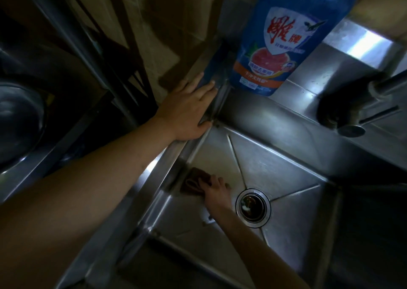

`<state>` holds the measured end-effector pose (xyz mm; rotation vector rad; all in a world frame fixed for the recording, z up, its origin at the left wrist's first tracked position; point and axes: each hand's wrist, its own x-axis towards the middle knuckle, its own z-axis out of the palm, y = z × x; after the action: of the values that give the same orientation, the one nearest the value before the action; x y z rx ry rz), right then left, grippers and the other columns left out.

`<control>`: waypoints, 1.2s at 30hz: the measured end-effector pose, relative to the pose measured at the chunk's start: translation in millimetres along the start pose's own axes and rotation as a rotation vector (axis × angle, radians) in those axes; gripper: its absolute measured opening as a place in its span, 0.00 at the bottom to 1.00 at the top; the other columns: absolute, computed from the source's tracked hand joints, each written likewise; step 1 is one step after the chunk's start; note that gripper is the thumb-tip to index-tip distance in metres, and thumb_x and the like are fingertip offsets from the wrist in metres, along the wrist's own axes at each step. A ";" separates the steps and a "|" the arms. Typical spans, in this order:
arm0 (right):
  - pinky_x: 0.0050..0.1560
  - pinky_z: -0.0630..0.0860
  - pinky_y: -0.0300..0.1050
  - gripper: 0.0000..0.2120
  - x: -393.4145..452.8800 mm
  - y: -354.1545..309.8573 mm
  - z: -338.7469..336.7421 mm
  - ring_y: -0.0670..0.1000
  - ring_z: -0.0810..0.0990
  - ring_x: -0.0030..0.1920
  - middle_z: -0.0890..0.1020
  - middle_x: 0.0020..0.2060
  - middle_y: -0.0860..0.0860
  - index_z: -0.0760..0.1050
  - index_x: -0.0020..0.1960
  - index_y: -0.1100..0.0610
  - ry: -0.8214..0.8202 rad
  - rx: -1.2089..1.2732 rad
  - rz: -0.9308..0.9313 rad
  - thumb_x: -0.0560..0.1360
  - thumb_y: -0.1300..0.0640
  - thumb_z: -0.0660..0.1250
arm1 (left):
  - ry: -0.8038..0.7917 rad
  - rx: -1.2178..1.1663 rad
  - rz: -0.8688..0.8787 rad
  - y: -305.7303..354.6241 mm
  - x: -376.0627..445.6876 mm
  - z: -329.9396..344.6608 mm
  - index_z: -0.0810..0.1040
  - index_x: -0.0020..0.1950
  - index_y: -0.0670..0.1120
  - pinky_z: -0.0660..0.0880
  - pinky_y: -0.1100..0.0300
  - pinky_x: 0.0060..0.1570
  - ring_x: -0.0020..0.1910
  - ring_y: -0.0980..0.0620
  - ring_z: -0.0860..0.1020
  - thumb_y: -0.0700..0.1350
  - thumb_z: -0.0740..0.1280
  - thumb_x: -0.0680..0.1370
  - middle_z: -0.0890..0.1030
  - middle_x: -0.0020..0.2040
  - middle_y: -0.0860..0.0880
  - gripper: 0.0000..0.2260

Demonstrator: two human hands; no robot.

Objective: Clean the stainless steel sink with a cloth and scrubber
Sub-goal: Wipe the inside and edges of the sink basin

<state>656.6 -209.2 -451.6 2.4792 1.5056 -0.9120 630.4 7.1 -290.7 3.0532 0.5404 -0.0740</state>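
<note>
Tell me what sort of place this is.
Most likely a home kitchen, at the washing-up spot: a stainless steel sink with a drain, a faucet over it, and a blue dish detergent bottle on the rim.

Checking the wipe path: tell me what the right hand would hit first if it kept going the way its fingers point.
Probably the sink's left wall: the right hand presses the brown cloth toward it, close by. Depth is hard to judge.

Tall blue detergent bottle with red label (284, 35) cut off at top edge; brown folded cloth (195, 182) partly hidden under right hand (217, 192); steel faucet (361, 104) blurred.
</note>
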 end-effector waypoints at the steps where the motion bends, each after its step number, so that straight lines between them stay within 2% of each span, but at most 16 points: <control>1: 0.66 0.62 0.54 0.33 -2.4 0.4 -0.9 0.60 0.62 0.67 0.62 0.69 0.57 0.60 0.73 0.48 -0.024 -0.025 -0.020 0.72 0.58 0.68 | -0.009 -0.001 0.001 1.2 -1.5 -1.2 0.51 0.77 0.45 0.48 0.50 0.73 0.76 0.44 0.46 0.59 0.59 0.76 0.53 0.77 0.47 0.35; 3: 0.65 0.65 0.55 0.33 -3.2 0.1 -5.7 0.60 0.63 0.66 0.62 0.68 0.56 0.62 0.72 0.49 -0.035 -0.037 -0.019 0.70 0.58 0.71 | -0.018 0.002 -0.009 4.2 -7.9 -2.7 0.51 0.77 0.45 0.49 0.49 0.73 0.76 0.45 0.46 0.59 0.57 0.77 0.53 0.78 0.47 0.34; 4: 0.64 0.67 0.54 0.30 -3.1 -1.4 -10.2 0.59 0.64 0.65 0.63 0.67 0.56 0.63 0.71 0.50 -0.034 -0.016 -0.011 0.72 0.58 0.69 | -0.023 0.000 -0.022 5.5 -13.0 -3.3 0.52 0.77 0.45 0.50 0.48 0.73 0.76 0.45 0.46 0.59 0.57 0.77 0.53 0.77 0.47 0.33; 7: 0.60 0.70 0.49 0.19 -4.7 -4.6 -17.4 0.58 0.67 0.63 0.67 0.63 0.56 0.68 0.68 0.50 0.019 0.143 0.047 0.78 0.58 0.58 | -0.030 0.020 -0.072 6.7 -36.5 -2.4 0.57 0.76 0.46 0.53 0.46 0.71 0.76 0.44 0.51 0.59 0.58 0.76 0.57 0.77 0.46 0.32; 10: 0.58 0.70 0.47 0.20 -13.4 -2.9 -21.8 0.57 0.68 0.61 0.69 0.61 0.56 0.68 0.69 0.50 0.062 0.235 0.081 0.79 0.60 0.55 | -0.019 0.035 -0.099 10.5 -67.1 -1.4 0.65 0.72 0.45 0.60 0.44 0.68 0.74 0.42 0.60 0.60 0.54 0.74 0.65 0.73 0.45 0.31; 12: 0.59 0.70 0.48 0.20 -18.0 0.6 -22.3 0.57 0.68 0.61 0.68 0.61 0.56 0.67 0.70 0.50 0.080 0.257 0.097 0.79 0.61 0.55 | -0.008 0.032 -0.093 11.4 -87.9 -0.1 0.67 0.71 0.45 0.62 0.43 0.67 0.73 0.41 0.62 0.60 0.53 0.72 0.67 0.72 0.45 0.31; 17: 0.60 0.72 0.53 0.19 -6.6 6.7 -21.8 0.58 0.68 0.62 0.67 0.62 0.57 0.66 0.70 0.52 0.109 0.260 0.136 0.79 0.60 0.55 | -0.032 0.032 -0.086 13.5 -121.9 5.6 0.62 0.74 0.47 0.60 0.42 0.68 0.75 0.43 0.57 0.62 0.55 0.70 0.62 0.75 0.46 0.35; 23: 0.57 0.71 0.53 0.20 18.8 -6.9 -27.3 0.60 0.69 0.60 0.68 0.61 0.58 0.68 0.68 0.53 0.119 0.217 0.179 0.77 0.63 0.56 | -0.033 0.077 -0.086 15.8 -124.9 8.4 0.57 0.76 0.47 0.57 0.44 0.70 0.75 0.43 0.54 0.59 0.62 0.71 0.58 0.76 0.46 0.36; 25: 0.58 0.71 0.54 0.20 21.5 -13.5 -24.3 0.60 0.69 0.60 0.68 0.61 0.58 0.69 0.67 0.52 0.094 0.186 0.143 0.77 0.63 0.57 | -0.021 0.081 -0.089 15.4 -124.6 9.0 0.57 0.76 0.47 0.56 0.44 0.70 0.76 0.43 0.54 0.58 0.62 0.71 0.58 0.76 0.46 0.36; 30: 0.62 0.65 0.50 0.19 2.2 -20.9 7.7 0.59 0.66 0.64 0.67 0.64 0.57 0.68 0.69 0.47 -0.057 0.031 -0.130 0.79 0.53 0.57 | -0.035 0.075 -0.090 16.5 -124.7 7.9 0.55 0.76 0.48 0.53 0.45 0.71 0.76 0.44 0.51 0.58 0.61 0.72 0.56 0.77 0.47 0.36; 33: 0.66 0.59 0.51 0.19 -21.1 -14.5 24.8 0.60 0.63 0.66 0.65 0.67 0.57 0.66 0.70 0.48 -0.090 0.052 -0.180 0.80 0.54 0.56 | -0.038 0.064 -0.095 17.2 -123.8 6.8 0.54 0.77 0.48 0.51 0.45 0.72 0.76 0.44 0.49 0.58 0.62 0.73 0.55 0.77 0.47 0.36; 36: 0.64 0.65 0.51 0.23 -21.4 -1.0 21.6 0.60 0.66 0.64 0.66 0.64 0.57 0.64 0.71 0.44 -0.080 0.026 -0.180 0.77 0.55 0.60 | -0.035 0.068 -0.090 17.4 -123.5 6.2 0.54 0.77 0.48 0.51 0.45 0.72 0.76 0.43 0.49 0.58 0.62 0.73 0.55 0.77 0.46 0.36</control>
<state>639.2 -233.5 -457.5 2.3220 1.7221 -1.0518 520.3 -51.8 -289.7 3.0853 0.6872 -0.1522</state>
